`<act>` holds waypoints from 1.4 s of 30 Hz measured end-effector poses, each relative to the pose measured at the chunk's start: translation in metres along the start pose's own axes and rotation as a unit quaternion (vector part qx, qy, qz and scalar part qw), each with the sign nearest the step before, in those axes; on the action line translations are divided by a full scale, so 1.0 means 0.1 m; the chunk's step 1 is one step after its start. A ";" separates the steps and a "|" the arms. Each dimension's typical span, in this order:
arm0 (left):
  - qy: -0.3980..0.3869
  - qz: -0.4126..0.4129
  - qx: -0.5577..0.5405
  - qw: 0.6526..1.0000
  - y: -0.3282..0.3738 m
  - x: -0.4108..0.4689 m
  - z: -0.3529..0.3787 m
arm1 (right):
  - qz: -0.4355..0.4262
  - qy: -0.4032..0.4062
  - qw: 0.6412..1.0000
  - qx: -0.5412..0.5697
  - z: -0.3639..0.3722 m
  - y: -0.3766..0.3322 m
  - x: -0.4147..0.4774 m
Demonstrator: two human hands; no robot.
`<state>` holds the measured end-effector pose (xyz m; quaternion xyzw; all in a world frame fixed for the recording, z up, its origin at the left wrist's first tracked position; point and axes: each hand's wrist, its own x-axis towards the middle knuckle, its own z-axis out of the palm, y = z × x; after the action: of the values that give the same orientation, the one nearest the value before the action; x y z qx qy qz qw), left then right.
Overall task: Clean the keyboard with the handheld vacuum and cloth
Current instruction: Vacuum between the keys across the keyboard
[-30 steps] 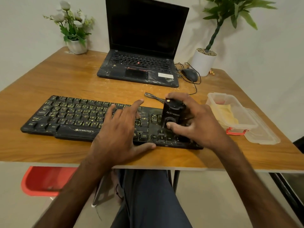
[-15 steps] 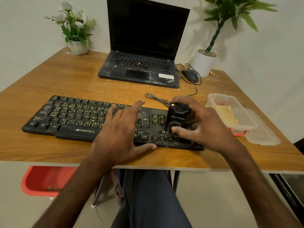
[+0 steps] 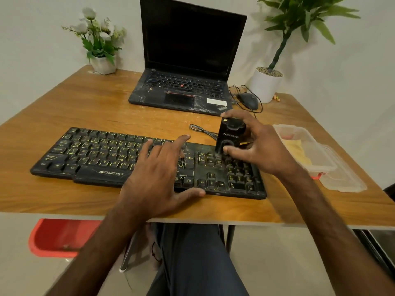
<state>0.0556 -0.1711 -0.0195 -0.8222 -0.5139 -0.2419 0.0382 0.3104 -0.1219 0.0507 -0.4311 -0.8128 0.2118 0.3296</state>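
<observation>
A black dusty keyboard (image 3: 92, 154) with yellow-lit keys lies along the front of the wooden table (image 3: 85, 107). My left hand (image 3: 158, 174) rests flat on its middle keys, fingers spread, thumb at the front edge. My right hand (image 3: 260, 150) grips a small black handheld vacuum (image 3: 230, 135), held upright with its lower end on the keys at the keyboard's upper right, above the number pad. A yellow cloth (image 3: 299, 150) lies inside a clear plastic container (image 3: 324, 167) to the right.
An open black laptop (image 3: 186, 86) stands at the back centre, a black mouse (image 3: 248, 100) with cable beside it. A white pot of flowers (image 3: 102, 63) is back left, a potted plant (image 3: 267, 84) back right. A red stool (image 3: 59, 238) sits under the table.
My right hand has moved the vacuum away from me, from the lower number pad to the keyboard's upper right. My left hand has stayed on the keys.
</observation>
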 end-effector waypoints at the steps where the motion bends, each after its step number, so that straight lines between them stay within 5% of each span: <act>1: 0.000 0.000 -0.002 1.000 0.00 0.00 0.00 | -0.004 0.012 1.000 -0.029 -0.01 0.02 0.03; 7: -0.001 -0.005 -0.003 1.000 0.00 0.00 0.01 | -0.005 -0.117 0.987 0.113 0.00 -0.05 -0.05; 12: -0.007 -0.005 0.002 1.000 0.01 0.01 0.01 | -0.010 0.029 0.999 -0.025 0.08 0.04 0.03; 18: 0.001 -0.002 -0.002 1.000 -0.01 0.00 0.01 | -0.025 -0.097 0.994 0.037 -0.05 -0.05 -0.04; 22: -0.001 -0.001 0.000 1.000 0.00 0.00 0.00 | -0.022 -0.019 1.000 -0.011 -0.01 -0.01 -0.07; 27: 0.013 0.005 -0.006 1.000 0.00 -0.01 0.00 | -0.039 -0.084 0.994 0.060 0.09 -0.10 -0.11; 32: 0.014 0.001 -0.017 1.000 0.02 -0.01 -0.02 | -0.034 0.000 0.999 -0.041 0.13 -0.01 0.11; 37: 0.013 -0.003 -0.018 1.000 0.01 -0.01 -0.01 | -0.048 -0.077 0.995 0.033 0.09 -0.07 0.04; 42: 0.020 0.003 -0.024 0.999 0.02 0.00 -0.01 | -0.067 -0.045 0.991 -0.104 0.14 -0.04 0.17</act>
<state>0.0566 -0.1725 -0.0187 -0.8196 -0.5041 -0.2707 0.0293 0.2915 -0.1109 0.0493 -0.3982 -0.8713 0.1223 0.2596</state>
